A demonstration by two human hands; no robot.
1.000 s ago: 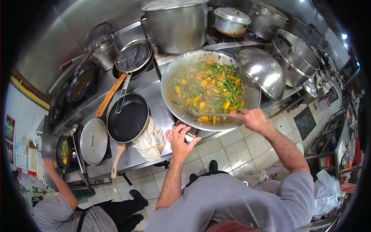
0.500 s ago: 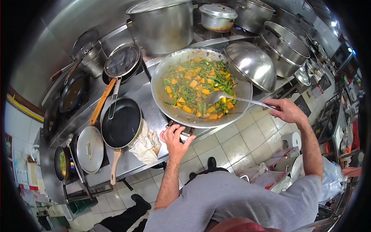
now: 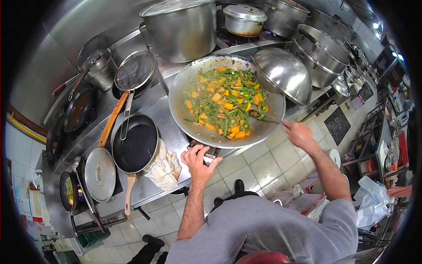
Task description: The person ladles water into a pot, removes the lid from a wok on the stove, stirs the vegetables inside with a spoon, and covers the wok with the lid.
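A wide metal wok (image 3: 180, 99) holds green beans and orange vegetable chunks (image 3: 228, 106). My right hand (image 3: 300, 133) is closed round the handle of a metal spoon (image 3: 272, 119), whose head lies among the vegetables at the wok's right side. Just below the wok's near rim, my left hand (image 3: 198, 166) is spread at the counter's edge, fingers apart and holding nothing. To its left a cream cloth (image 3: 164, 169) lies beside a black frying pan (image 3: 135, 143).
A domed lid (image 3: 282, 74) leans on the wok's right rim. Behind stand a large pot (image 3: 181, 35) and a lidded pot (image 3: 244, 21). Leftward are a strainer (image 3: 134, 70), a flat lid (image 3: 100, 174) and a small pan (image 3: 67, 192). Another person's legs (image 3: 147, 251) show at lower left.
The spoon swung out to the right, then back left into the vegetables with my right hand. My left hand stays spread. The co-worker's arm and shirt have left the view.
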